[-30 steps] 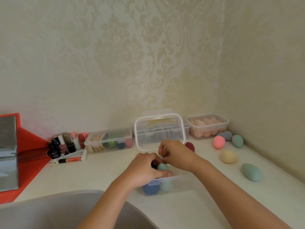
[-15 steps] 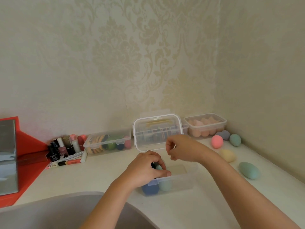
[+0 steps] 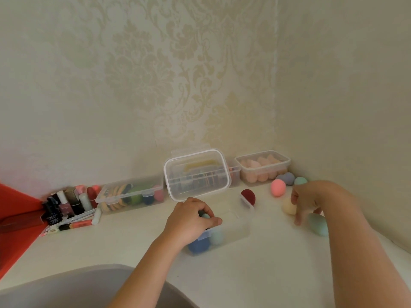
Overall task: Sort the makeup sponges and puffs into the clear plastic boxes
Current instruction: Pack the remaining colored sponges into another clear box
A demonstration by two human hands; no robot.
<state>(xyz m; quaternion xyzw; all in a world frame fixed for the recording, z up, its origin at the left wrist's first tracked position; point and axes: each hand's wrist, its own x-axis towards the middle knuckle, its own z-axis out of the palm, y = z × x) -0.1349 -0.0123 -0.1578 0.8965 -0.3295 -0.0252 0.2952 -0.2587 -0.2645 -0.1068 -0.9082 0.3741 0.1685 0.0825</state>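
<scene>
Head view of a pale bench (image 3: 255, 274) in a wallpapered corner. The left hand (image 3: 191, 221) is resting on the near rim of an open clear box (image 3: 235, 227), its fingers curled around a teal sponge (image 3: 205, 216) at the box's left end; a blue sponge (image 3: 199, 244) and a pale green sponge (image 3: 216, 236) are lying inside below it. The right hand (image 3: 308, 202) is reaching to the right, fingers loosely spread and pointing down, touching a yellow sponge (image 3: 289, 206) and hovering just beside a green sponge (image 3: 318, 224); whether it is gripping either one cannot be told. A dark red sponge (image 3: 248, 195) is sitting just behind the open box. A pink sponge (image 3: 278, 187), a purple sponge (image 3: 288, 178) and another teal one (image 3: 300, 180) are lying near the corner. A lid (image 3: 196, 174) is standing tilted behind the open box. A box of peach sponges (image 3: 263, 168) and a box of puffs (image 3: 131, 194) are standing along the wall.
</scene>
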